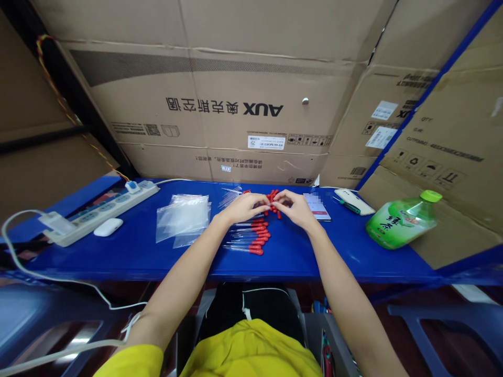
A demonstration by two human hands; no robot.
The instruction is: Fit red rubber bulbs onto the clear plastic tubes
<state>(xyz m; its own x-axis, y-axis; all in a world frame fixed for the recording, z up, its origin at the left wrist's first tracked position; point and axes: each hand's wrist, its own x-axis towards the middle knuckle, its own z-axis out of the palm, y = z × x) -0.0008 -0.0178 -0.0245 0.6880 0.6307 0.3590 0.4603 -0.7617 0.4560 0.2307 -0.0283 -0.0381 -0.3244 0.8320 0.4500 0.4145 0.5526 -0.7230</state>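
My left hand [247,207] and my right hand [295,207] meet over the table, fingertips almost touching. Between them lies a small heap of red rubber bulbs [274,196]. The right thumb and fingers pinch a red bulb at the heap's edge. On the left, the fingers are closed in a pinch, and what they hold is hidden. Nearer to me, several glass droppers with red bulbs [257,242] lie in a row, tubes pointing left. Loose clear glass tubes [231,197] rest behind my left hand.
Clear plastic bags [184,217] lie left of the droppers. Further left are a white earbud case [108,226] and a power strip [102,212]. To the right are a phone [317,207], a white device [356,201], a green pen [349,207] and a green tea bottle [403,220]. Cardboard [236,68] walls the back.
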